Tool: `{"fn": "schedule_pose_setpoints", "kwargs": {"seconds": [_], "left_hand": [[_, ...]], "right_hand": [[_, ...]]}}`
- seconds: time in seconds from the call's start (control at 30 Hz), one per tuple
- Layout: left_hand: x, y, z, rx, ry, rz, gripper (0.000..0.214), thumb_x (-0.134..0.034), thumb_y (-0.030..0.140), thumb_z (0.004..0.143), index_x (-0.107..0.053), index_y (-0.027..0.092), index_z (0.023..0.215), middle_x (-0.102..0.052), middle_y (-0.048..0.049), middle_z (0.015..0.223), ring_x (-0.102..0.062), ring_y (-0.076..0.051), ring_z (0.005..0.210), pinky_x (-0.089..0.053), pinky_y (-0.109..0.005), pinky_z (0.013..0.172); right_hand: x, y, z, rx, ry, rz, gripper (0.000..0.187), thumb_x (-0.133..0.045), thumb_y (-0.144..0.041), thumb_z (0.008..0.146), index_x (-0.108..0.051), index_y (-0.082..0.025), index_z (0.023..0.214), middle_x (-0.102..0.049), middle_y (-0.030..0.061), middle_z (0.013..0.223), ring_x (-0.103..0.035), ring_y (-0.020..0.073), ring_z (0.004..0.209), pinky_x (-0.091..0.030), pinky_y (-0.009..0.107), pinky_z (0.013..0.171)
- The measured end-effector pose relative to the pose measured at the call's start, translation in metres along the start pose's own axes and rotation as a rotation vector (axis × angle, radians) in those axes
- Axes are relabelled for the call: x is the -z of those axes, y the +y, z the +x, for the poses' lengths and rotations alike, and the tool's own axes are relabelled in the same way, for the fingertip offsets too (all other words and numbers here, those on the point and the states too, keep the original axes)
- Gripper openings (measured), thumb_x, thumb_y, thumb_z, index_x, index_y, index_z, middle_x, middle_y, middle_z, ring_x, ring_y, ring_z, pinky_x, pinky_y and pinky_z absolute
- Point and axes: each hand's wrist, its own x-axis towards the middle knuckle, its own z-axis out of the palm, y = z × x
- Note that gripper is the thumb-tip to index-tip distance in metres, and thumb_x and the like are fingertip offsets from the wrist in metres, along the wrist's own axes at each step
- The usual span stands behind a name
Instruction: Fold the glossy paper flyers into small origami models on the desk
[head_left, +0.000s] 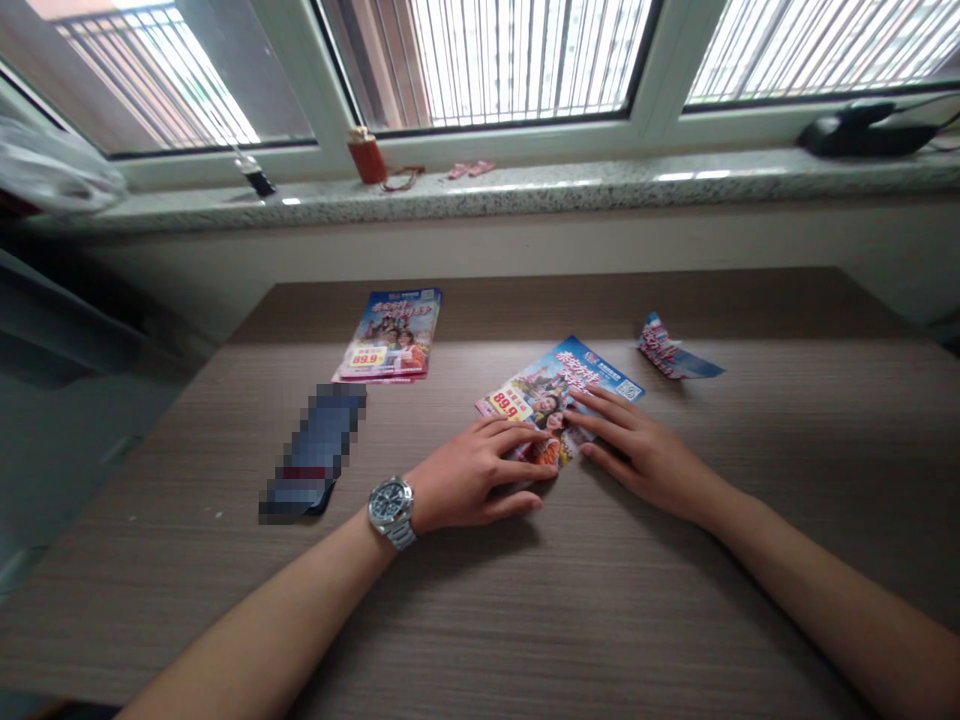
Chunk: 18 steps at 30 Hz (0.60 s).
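A colourful printed flyer [551,385] lies flat and turned at an angle on the wooden table [600,620]. My left hand [487,472], with a metal watch [391,505] at the wrist, rests its outstretched fingers on the flyer's lower left part. Fingers spread, my right hand [637,445] touches the flyer's right side. Both hands cover part of the print. Farther back on the left is a stack of similar flyers [394,335]. To the right of the flat flyer sits a folded paper piece [671,352] in the same print, its folds standing up from the table.
A phone [315,450], blurred out by pixels, lies left of my left hand. Behind the table, a stone windowsill [547,190] carries a red lighter-like object [366,157], a small dark bottle [255,175], pink bits [471,170] and a black device [866,132] with a cable.
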Motion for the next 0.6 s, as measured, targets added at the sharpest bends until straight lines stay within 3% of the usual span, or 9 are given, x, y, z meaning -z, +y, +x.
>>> {"fn": "schedule_pose_setpoints", "kwargs": {"seconds": [0.17, 0.27, 0.43, 0.6], "left_hand": [[-0.002, -0.001, 0.0, 0.01, 0.063, 0.009, 0.039, -0.055, 0.044, 0.099, -0.063, 0.026, 0.133, -0.059, -0.009, 0.14, -0.055, -0.025, 0.126, -0.044, -0.045, 0.11], [-0.005, 0.001, 0.002, 0.096, 0.133, 0.039, 0.04, -0.054, 0.041, 0.1, -0.059, 0.026, 0.136, -0.06, -0.0092, 0.138, -0.057, -0.025, 0.124, -0.044, -0.047, 0.109], [-0.009, 0.006, 0.007, 0.308, 0.217, 0.086, 0.049, -0.055, 0.039, 0.098, -0.049, 0.025, 0.145, -0.048, -0.0102, 0.149, -0.046, -0.027, 0.137, -0.038, -0.049, 0.116], [-0.017, 0.005, 0.009, 0.435, 0.182, 0.15, 0.061, -0.049, 0.047, 0.1, -0.037, 0.019, 0.152, -0.036, -0.0152, 0.158, -0.036, -0.03, 0.146, -0.031, -0.051, 0.121]], "right_hand": [[-0.002, -0.001, -0.001, 0.014, -0.058, -0.032, 0.043, -0.046, -0.029, 0.103, -0.052, -0.024, 0.145, -0.049, 0.0097, 0.153, -0.041, 0.0262, 0.144, -0.041, 0.051, 0.115], [-0.002, -0.006, -0.002, 0.026, -0.056, -0.075, 0.044, -0.047, -0.032, 0.103, -0.052, -0.023, 0.145, -0.05, 0.0104, 0.153, -0.042, 0.0277, 0.143, -0.041, 0.051, 0.115], [-0.002, -0.019, -0.001, 0.045, -0.061, -0.119, 0.049, -0.052, -0.034, 0.1, -0.05, -0.024, 0.147, -0.052, 0.0111, 0.151, -0.045, 0.0303, 0.14, -0.043, 0.053, 0.113], [-0.005, -0.029, -0.001, 0.059, -0.069, -0.141, 0.049, -0.055, -0.037, 0.098, -0.053, -0.022, 0.145, -0.054, 0.0133, 0.149, -0.048, 0.0324, 0.137, -0.045, 0.054, 0.11]]}}
